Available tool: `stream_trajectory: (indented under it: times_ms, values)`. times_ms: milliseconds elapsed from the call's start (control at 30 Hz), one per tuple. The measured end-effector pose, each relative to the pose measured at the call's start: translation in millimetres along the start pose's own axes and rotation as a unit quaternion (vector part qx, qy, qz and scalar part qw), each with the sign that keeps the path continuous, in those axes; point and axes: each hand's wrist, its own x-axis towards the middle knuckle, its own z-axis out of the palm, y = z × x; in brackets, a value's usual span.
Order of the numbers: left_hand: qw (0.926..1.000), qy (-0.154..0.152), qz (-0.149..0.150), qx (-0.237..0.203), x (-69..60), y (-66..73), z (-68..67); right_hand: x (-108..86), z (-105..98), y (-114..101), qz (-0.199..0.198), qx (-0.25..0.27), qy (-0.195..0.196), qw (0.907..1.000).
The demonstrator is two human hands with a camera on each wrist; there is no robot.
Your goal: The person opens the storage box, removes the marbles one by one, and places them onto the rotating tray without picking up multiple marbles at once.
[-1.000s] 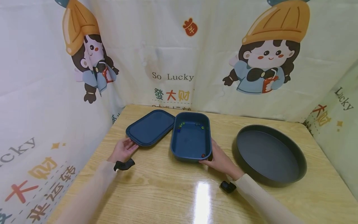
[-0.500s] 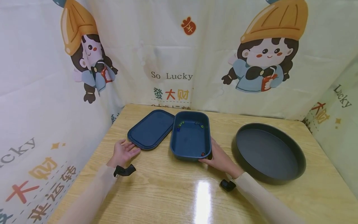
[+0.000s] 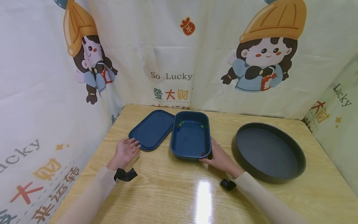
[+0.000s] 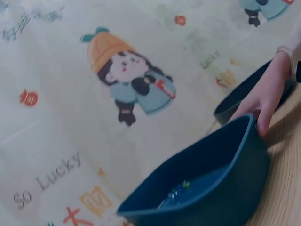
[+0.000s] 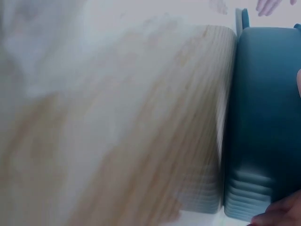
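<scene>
A deep blue rectangular box (image 3: 190, 141) stands on the table, with several small green and blue marbles (image 3: 180, 126) by its far corners and a red one (image 3: 203, 154) at the near right corner. My right hand (image 3: 221, 157) holds that near right corner from outside, thumb on the front wall and fingers along the side. Left of the box lies a flat blue lid (image 3: 152, 129), its corner close to the box. Palm up with spread fingers, my left hand (image 3: 126, 152) is beside the lid's near left corner and holds nothing.
A large round dark grey pan (image 3: 268, 152) stands on the right of the wooden table (image 3: 167, 193). Printed cloth (image 3: 139, 56) hangs behind and along both sides of the table.
My left hand has let go of the lid, drawn back slightly and turned its palm up. The lid's near end has come down and toward me. My right hand stays on the box.
</scene>
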Motion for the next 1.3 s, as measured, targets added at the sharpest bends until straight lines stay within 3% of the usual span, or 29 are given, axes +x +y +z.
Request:
stream_trajectory:
  times_ms: [133,233,333,500,600,633,700,733,833,867,933,1000,1067,1133,1200,1300]
  values:
    - [0.9948,-0.038,0.038,0.087,2.9,-5.0,14.3,-2.0,-7.2,1.3,-0.014,0.017,-0.018,0.9996]
    - [0.9809,-0.056,0.066,0.174,9.9,-10.8,24.7,-3.9,-16.9,-0.6,-0.004,0.017,-0.044,0.9989]
    - [0.9544,-0.066,0.081,0.279,20.4,-18.2,36.1,-5.0,-27.2,-5.7,0.026,-0.007,-0.058,0.9979]
    - [0.8943,-0.074,0.096,0.431,44.0,-31.1,56.9,-0.2,-34.5,-16.3,0.065,-0.051,-0.006,0.9966]
    - [0.8429,-0.085,0.131,0.515,57.0,-38.4,65.5,6.7,-30.5,-21.0,0.060,-0.111,0.028,0.9917]
    - [0.8184,-0.085,0.148,0.549,60.6,-40.8,67.6,9.0,-28.3,-22.0,0.057,-0.134,0.030,0.9889]
    - [0.7584,-0.083,0.183,0.620,66.9,-45.3,70.7,13.1,-24.0,-23.5,0.048,-0.180,0.029,0.9821]
    - [0.7223,-0.077,0.200,0.657,69.3,-47.3,72.0,14.8,-22.3,-24.4,0.044,-0.198,0.026,0.9789]
    - [0.6237,-0.053,0.237,0.743,76.3,-52.6,75.4,16.8,-18.9,-25.5,0.043,-0.234,0.010,0.9712]
    - [0.5954,-0.046,0.243,0.764,78.3,-54.2,76.3,16.7,-18.4,-25.1,0.042,-0.240,0.008,0.9699]
    - [0.5458,-0.037,0.254,0.798,82.1,-57.1,77.2,16.0,-18.1,-24.4,0.042,-0.249,0.000,0.9675]
    - [0.5062,-0.036,0.261,0.821,85.2,-59.6,77.2,14.6,-18.4,-23.2,0.043,-0.256,-0.008,0.9657]
    - [0.4760,-0.035,0.265,0.838,87.2,-62.1,75.9,13.2,-18.5,-21.5,0.042,-0.258,-0.015,0.9651]
    - [0.4590,-0.035,0.268,0.846,88.0,-64.2,74.5,11.7,-18.5,-20.0,0.043,-0.262,-0.022,0.9639]
    - [0.4560,-0.037,0.270,0.847,87.7,-66.0,73.5,10.3,-18.5,-18.6,0.043,-0.258,-0.026,0.9647]
    - [0.4644,-0.043,0.276,0.840,86.3,-68.8,74.4,7.2,-19.5,-16.4,0.041,-0.257,-0.021,0.9653]
